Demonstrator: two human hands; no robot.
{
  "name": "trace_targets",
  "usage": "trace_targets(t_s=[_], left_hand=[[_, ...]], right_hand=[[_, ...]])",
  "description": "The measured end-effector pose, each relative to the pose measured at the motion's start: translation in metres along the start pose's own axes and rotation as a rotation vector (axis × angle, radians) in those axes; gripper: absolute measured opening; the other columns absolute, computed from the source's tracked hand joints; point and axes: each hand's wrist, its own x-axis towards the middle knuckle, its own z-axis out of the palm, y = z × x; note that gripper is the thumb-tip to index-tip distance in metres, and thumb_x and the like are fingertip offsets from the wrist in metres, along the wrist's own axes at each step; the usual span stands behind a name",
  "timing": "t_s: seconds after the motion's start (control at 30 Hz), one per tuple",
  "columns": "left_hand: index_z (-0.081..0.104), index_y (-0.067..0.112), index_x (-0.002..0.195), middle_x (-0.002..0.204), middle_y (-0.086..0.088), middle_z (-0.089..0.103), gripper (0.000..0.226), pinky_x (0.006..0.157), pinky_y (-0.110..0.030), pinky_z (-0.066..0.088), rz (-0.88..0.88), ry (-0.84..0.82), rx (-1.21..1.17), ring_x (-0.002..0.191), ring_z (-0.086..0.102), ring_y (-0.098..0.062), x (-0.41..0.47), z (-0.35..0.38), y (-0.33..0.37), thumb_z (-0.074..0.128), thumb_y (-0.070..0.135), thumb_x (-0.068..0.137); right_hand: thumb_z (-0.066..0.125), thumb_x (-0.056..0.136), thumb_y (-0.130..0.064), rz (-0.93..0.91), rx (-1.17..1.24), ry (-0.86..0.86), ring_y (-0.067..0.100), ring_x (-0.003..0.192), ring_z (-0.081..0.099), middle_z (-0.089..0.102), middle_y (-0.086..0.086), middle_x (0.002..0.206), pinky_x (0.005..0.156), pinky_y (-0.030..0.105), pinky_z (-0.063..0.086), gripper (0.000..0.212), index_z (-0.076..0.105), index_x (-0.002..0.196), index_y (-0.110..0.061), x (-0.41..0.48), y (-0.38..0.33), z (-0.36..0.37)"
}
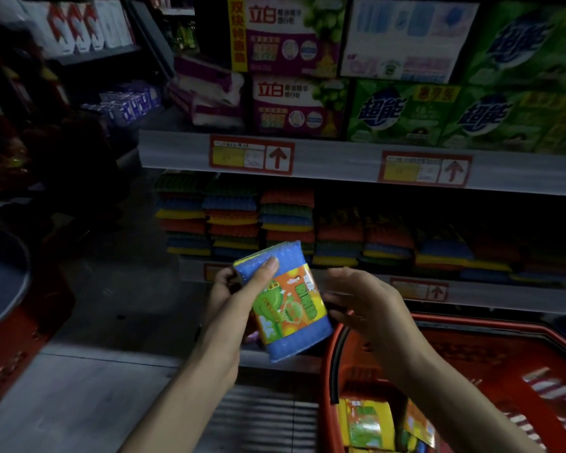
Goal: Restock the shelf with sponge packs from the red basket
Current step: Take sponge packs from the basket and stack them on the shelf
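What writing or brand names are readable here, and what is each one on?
"立白": on both purple-and-white boxes.
"超能": on the green boxes to their right.
Yellow strip: red characters, too blurred to read.
Price tags: red arrows show, but the print is too small.
Label on the held sponge pack: too blurred to read.

I log: one blue sponge pack (pixel 288 308), orange-green label, gripped in my left hand (pixel 239 295), thumb across its face; right hand (pixel 366 305) at its right edge, hold unclear. Red basket (pixel 327 371) below: more packs.
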Motion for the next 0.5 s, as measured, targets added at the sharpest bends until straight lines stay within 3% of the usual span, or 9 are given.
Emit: trace_targets(t_s=[0.07, 0.13, 0.2, 0.27, 0.33, 0.43, 0.5], left_hand=[[0.06, 0.015, 0.114, 0.088, -0.008, 0.074, 0.076, 0.051, -0.031, 0.047, -0.013, -0.014, -0.037, 0.069, 0.07, -0.024, -0.005, 0.011, 0.001, 0.088, 0.057, 0.057], [0.058, 0.007, 0.126, 0.097, -0.015, 0.074, 0.084, 0.045, -0.029, 0.046, -0.033, -0.027, -0.1, 0.073, 0.071, -0.028, -0.012, 0.023, 0.002, 0.087, 0.053, 0.063], [0.058, 0.006, 0.131, 0.114, -0.02, 0.074, 0.084, 0.058, -0.041, 0.059, -0.054, -0.068, -0.149, 0.092, 0.074, -0.035, -0.021, 0.033, 0.002, 0.087, 0.05, 0.065], [0.061, 0.005, 0.131, 0.123, -0.024, 0.07, 0.079, 0.084, -0.049, 0.058, -0.081, -0.144, -0.167, 0.107, 0.071, -0.039, -0.03, 0.044, 0.0, 0.086, 0.046, 0.069], [0.063, 0.003, 0.131, 0.126, -0.027, 0.068, 0.073, 0.082, -0.045, 0.057, -0.093, -0.232, -0.142, 0.105, 0.068, -0.038, -0.041, 0.053, -0.001, 0.086, 0.039, 0.072], [0.064, 0.017, 0.132, 0.121, -0.016, 0.072, 0.076, 0.073, -0.038, 0.06, -0.056, -0.35, -0.061, 0.096, 0.071, -0.027, -0.055, 0.064, 0.002, 0.087, 0.036, 0.062], [0.064, 0.028, 0.133, 0.124, -0.007, 0.073, 0.078, 0.082, -0.041, 0.06, -0.064, -0.416, -0.012, 0.1, 0.071, -0.022, -0.064, 0.071, 0.002, 0.089, 0.034, 0.06]], right_hand=[[0.069, 0.086, -0.047, -0.003, -0.119, -0.064, 0.018, 0.107, 0.071, 0.077, -0.001, 0.111, 0.091, 0.035, 0.054, 0.034, 0.076, 0.113, -0.027, -0.013, -0.005, -0.011], [0.07, 0.081, -0.055, 0.027, -0.16, -0.116, 0.012, 0.108, 0.071, 0.076, -0.008, 0.113, 0.091, 0.036, 0.054, 0.039, 0.074, 0.114, -0.034, -0.025, -0.011, -0.022], [0.078, 0.08, -0.052, 0.05, -0.136, -0.162, 0.009, 0.103, 0.072, 0.076, -0.008, 0.115, 0.086, 0.035, 0.055, 0.041, 0.072, 0.116, -0.034, -0.037, -0.017, -0.033], [0.081, 0.081, -0.039, 0.06, -0.072, -0.197, 0.012, 0.098, 0.074, 0.076, -0.003, 0.115, 0.08, 0.033, 0.058, 0.04, 0.07, 0.119, -0.03, -0.049, -0.023, -0.046], [0.081, 0.076, -0.027, 0.028, -0.043, -0.192, 0.018, 0.101, 0.075, 0.076, 0.0, 0.114, 0.081, 0.034, 0.062, 0.048, 0.067, 0.122, -0.026, -0.062, -0.03, -0.061], [0.086, 0.068, -0.019, -0.125, -0.127, -0.165, 0.017, 0.101, 0.075, 0.074, -0.002, 0.117, 0.078, 0.03, 0.063, 0.068, 0.06, 0.13, -0.029, -0.076, -0.037, -0.092], [0.09, 0.069, -0.018, -0.262, -0.264, -0.161, 0.015, 0.105, 0.072, 0.07, -0.009, 0.119, 0.083, 0.03, 0.061, 0.072, 0.057, 0.131, -0.035, -0.081, -0.038, -0.115]])
